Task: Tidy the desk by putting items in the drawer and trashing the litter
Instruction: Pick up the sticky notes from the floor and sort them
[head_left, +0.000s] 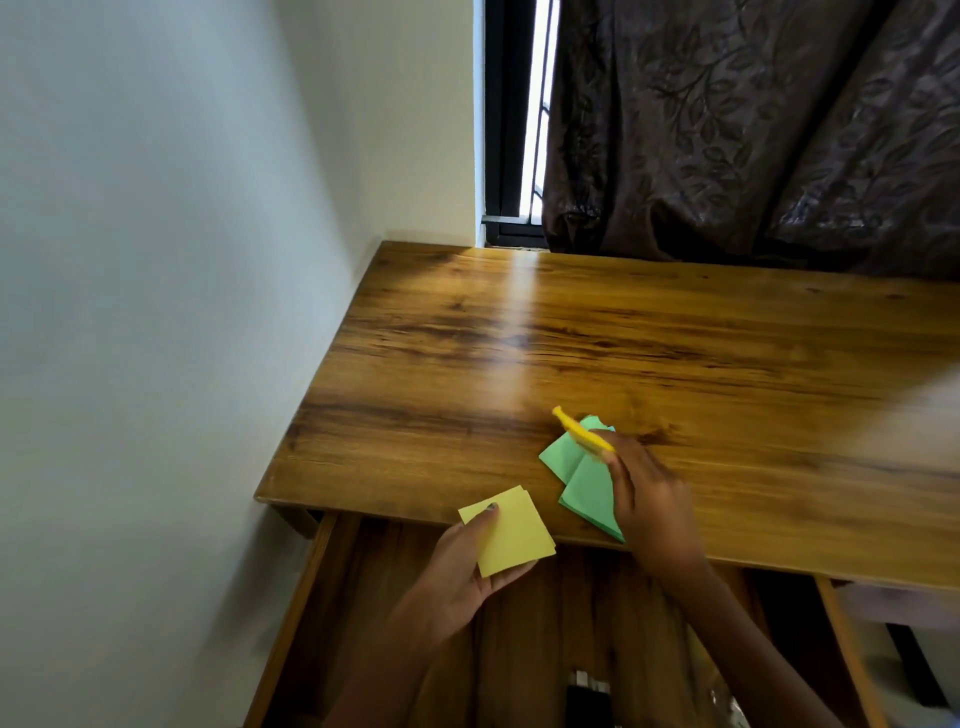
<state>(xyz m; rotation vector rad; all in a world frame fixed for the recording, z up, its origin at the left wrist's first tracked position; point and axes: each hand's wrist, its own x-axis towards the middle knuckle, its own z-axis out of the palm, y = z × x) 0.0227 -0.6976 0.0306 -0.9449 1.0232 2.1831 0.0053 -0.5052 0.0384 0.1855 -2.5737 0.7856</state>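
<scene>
My left hand (457, 571) holds a small stack of yellow paper squares (511, 530) over the open drawer (322, 597), thumb on top of the stack. My right hand (649, 499) grips a yellow pen-like object (579, 428) and some green paper sheets (582, 478) at the front edge of the wooden desk (623, 338). The green sheets fan out to the left of that hand, partly hidden under it.
The drawer's inside shows a dark object (584, 696) and something shiny (727, 701) near the bottom edge. A white wall (156, 260) runs along the desk's left side. A dark patterned curtain (753, 130) and a window frame (511, 119) stand behind the desk.
</scene>
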